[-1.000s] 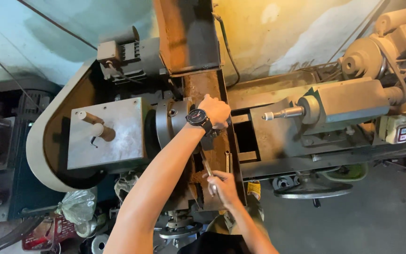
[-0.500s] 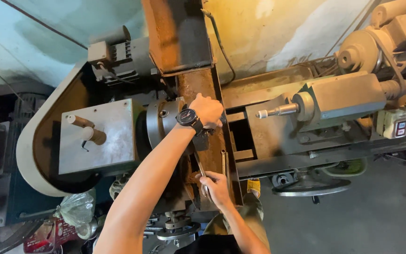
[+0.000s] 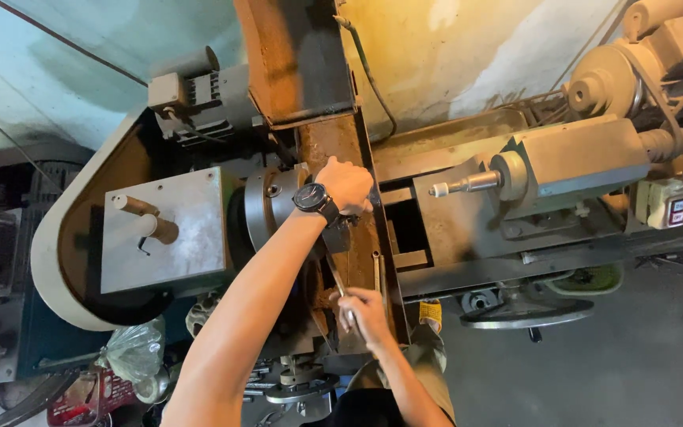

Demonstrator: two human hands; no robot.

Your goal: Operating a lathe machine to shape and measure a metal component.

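- head view: your left hand (image 3: 347, 183), with the black round-faced wristwatch (image 3: 315, 200) on its wrist, rests at the round grey steel lathe chuck (image 3: 272, 207), fingers curled shut over the chuck's right edge; what lies under them is hidden.
- head view: your right hand (image 3: 363, 311) sits lower, fingers wrapped tight round the handle of a slim grey metal wrench-like tool (image 3: 340, 286), whose shaft runs up towards the chuck; its tip is hidden behind your left wrist.
- head view: for this step, i judge it best to hold the chuck steady with the left hand and turn the tool in line with its seat, so it does not slip off.
- head view: keep your fingers off the silver pointed tailstock spindle (image 3: 468, 184), which stands well apart to the right on the beige cast tailstock (image 3: 586, 162).
- head view: the flat grey metal headstock cover (image 3: 191, 229) carries a brown cylindrical lever (image 3: 145, 215).
- head view: containers: a clear crumpled plastic bag (image 3: 132, 356) lies below the headstock, contents too blurred to tell; beside it, a red crate (image 3: 88, 399) holds dark parts i cannot make out.
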